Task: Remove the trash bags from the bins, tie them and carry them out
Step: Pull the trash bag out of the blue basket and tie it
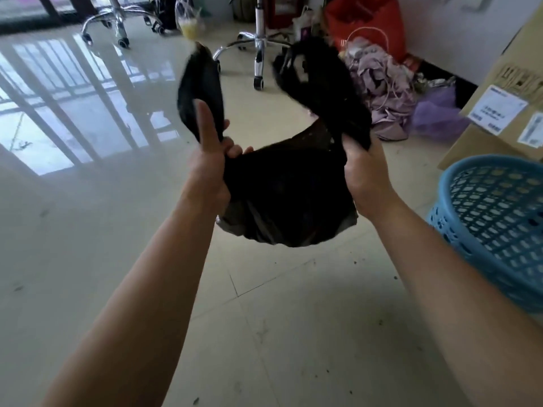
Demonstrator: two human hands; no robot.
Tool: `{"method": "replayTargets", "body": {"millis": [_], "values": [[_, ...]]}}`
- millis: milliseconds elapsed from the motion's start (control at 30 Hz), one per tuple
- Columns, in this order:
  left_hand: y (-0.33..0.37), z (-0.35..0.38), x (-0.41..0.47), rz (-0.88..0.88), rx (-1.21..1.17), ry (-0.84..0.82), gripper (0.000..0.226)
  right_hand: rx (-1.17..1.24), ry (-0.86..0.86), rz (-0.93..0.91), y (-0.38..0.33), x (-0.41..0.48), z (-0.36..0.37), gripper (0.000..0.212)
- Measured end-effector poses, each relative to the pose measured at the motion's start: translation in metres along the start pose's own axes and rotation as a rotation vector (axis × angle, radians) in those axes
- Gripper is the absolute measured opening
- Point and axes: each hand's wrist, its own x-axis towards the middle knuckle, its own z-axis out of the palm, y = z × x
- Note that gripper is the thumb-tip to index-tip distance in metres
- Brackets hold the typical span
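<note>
Tiled floor [117, 201] noted below. Black trash bag [282, 195] is held mid-frame, one ear gripped by left hand [210, 168], the other by right hand [365, 177]; ears are apart, untied.

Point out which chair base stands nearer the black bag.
The chrome base behind the trash bag, showing between its two raised ends; the other base stands far off to the left.
</note>
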Motion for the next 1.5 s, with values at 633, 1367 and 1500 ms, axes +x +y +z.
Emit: {"method": "replayTargets", "body": {"millis": [633,1367,1500], "values": [[-0.054,-0.052,-0.016,-0.077,0.681,-0.343,0.044,-0.607,-0.234,0.272,0.049,-0.018,-0.017,0.024],[-0.045,-0.049,-0.011,-0.178,0.103,0.059,0.014,-0.992,-0.544,-0.151,0.068,-0.041,-0.028,0.031],[-0.039,-0.06,-0.014,-0.277,0.322,-0.24,0.022,-0.743,-0.322,0.058,0.067,-0.033,-0.033,0.027]]}}
